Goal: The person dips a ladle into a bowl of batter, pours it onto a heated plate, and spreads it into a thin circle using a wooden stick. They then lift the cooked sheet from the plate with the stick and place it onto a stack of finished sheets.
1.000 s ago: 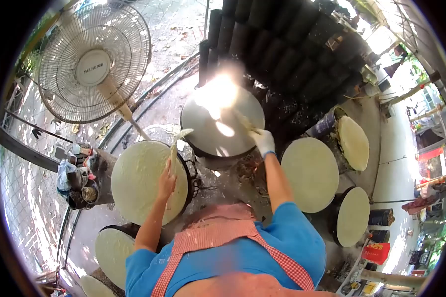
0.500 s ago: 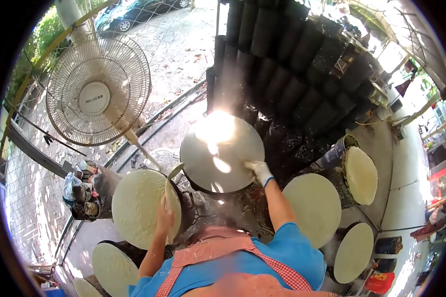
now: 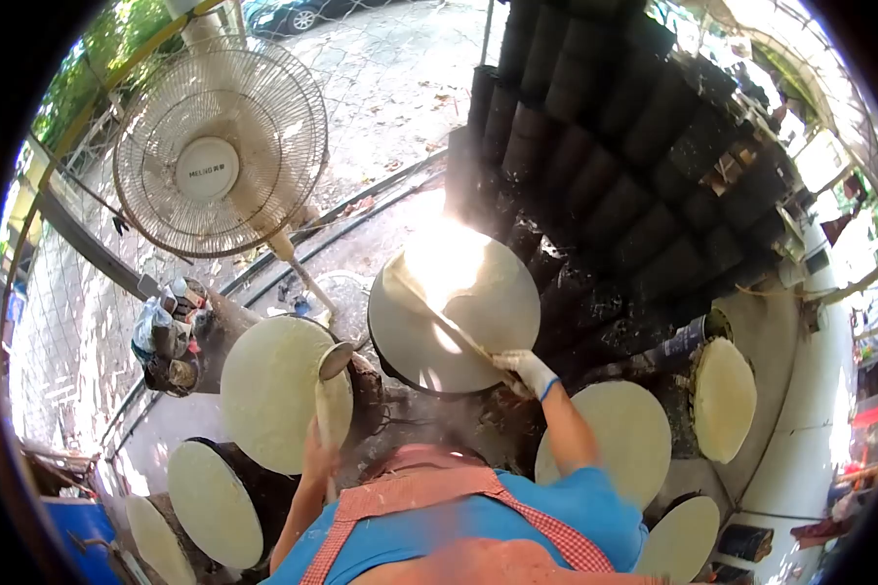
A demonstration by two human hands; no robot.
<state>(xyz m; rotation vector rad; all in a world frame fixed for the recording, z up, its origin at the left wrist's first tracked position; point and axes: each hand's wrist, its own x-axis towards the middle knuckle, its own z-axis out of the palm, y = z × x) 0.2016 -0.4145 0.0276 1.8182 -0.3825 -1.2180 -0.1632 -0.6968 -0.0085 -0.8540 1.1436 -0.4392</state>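
right hand (image 3: 527,370) fingers closed on a stick (image 3: 447,325) across the bare pan (image 3: 493,292); left hand (image 3: 317,456) grips ladle (image 3: 335,361) over batter-coated pan (image 3: 263,390).

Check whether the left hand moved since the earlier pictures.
Yes. The left hand drew back, from over the pale disc to its near edge.

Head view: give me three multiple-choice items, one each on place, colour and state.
1. The fan stands:
A lower right
B upper left
C bottom centre

2. The glove on the right hand, which grips a stick, is:
A black
B red
C white

3. The left hand is:
A shut on a ladle
B open and empty
C resting on the fan

Answers:
1. B, it fills the upper left of the view.
2. C, it is white with a blue cuff.
3. A, it wraps the ladle's handle.
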